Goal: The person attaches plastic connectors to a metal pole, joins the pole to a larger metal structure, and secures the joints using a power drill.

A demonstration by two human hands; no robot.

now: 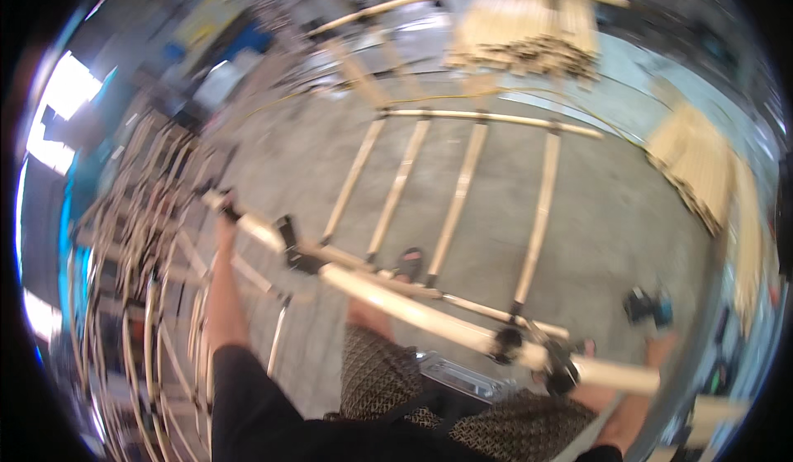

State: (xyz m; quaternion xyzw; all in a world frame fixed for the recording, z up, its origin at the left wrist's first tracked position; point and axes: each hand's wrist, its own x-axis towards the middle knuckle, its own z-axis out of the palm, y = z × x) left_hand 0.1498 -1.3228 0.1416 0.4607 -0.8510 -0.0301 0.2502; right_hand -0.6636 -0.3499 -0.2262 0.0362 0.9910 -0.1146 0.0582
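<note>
A long pale wooden pole (pixel 413 309) slants across in front of my body, with black fittings (pixel 297 254) along it. My left hand (pixel 225 204) is closed around the pole close to its far left end. At the right, my right hand (pixel 658 348) grips what looks like a dark and teal cordless drill (pixel 650 307), with the forearm passing beside the pole's near end; motion blurs the fingers. Beyond the pole stands a ladder-like wooden frame (pixel 464 194), its several rungs joined by black fittings to the rails. Its near rail is partly hidden by the pole.
Stacks of wooden strips (pixel 529 28) lie at the back, and another bundle (pixel 694 161) is on the right. Several assembled wooden frames (pixel 149 313) crowd the left side. A yellow cord (pixel 570 97) crosses the grey concrete floor (pixel 281 156). My sandalled foot (pixel 409 262) is beneath the frame.
</note>
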